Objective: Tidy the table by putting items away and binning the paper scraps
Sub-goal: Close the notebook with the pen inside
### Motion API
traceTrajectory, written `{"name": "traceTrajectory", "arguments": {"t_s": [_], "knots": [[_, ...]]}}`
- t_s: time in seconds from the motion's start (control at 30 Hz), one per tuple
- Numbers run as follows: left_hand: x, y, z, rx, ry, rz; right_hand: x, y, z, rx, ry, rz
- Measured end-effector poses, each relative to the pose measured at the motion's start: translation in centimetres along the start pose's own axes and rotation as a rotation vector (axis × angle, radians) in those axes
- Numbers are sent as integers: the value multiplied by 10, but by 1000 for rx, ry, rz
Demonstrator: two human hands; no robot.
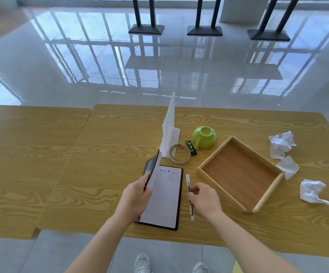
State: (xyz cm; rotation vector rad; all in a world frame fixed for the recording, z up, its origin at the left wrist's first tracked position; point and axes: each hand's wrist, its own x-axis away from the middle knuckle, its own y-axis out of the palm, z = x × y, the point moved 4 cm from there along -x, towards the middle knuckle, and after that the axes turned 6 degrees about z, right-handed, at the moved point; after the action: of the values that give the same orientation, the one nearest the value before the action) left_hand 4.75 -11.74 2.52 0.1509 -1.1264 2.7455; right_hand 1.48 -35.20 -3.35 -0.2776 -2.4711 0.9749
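Head view: your notebook (165,196) lies open on the table (81,164) right in front of you. Your left hand (134,198) grips its black cover and a leaf, lifted upright off the ruled page. Just beside the notebook's right edge lies the pen (188,180), and your right hand (205,200) has its fingers curled onto the barrel in what looks like a pinch. The pen seems to rest on the wood still.

Further out, a tape roll (179,161), a small green packet (190,147) and an upturned green bowl (204,136) sit close together by a white stand (169,131). To their right is the wooden tray (221,191), with nothing in it. Beyond the tray three paper scraps (281,143) (288,166) (312,191) lie crumpled near the table's right edge. No bin shows in this view.

Judging by that, you are at the very start. Nothing is put away and no scrap is binned. Closing the notebook and lifting the pen look like your steps in hand. The tape, packet, bowl and all three scraps are left to do.
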Motion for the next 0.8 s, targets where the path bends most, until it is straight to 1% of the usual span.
{"name": "traceTrajectory", "arguments": {"t_s": [0.13, 0.23, 0.3, 0.4, 0.5, 0.57, 0.67, 0.8], "knots": [[5, -25, -15, 220, -101, 38, 1, 9, -16, -66, 15, -37], [10, -36, -25, 332, -162, 48, 0, 21, -31, -181, 65, -75], [15, -39, -31, 388, -189, 68, 0, 33, -43, -200, 92, -117], [19, -41, -36, 414, -186, 95, -1, 57, -62, -142, 78, -168], [19, -43, -39, 426, -180, 113, -3, 78, -77, -36, 32, -172], [19, -43, -38, 429, -166, 117, -4, 88, -84, -21, 19, -186], [19, -41, -35, 429, -148, 114, -1, 102, -87, -75, 28, -240], [20, -38, -33, 413, -142, 107, 8, 110, -86, -305, 76, -365]]}}
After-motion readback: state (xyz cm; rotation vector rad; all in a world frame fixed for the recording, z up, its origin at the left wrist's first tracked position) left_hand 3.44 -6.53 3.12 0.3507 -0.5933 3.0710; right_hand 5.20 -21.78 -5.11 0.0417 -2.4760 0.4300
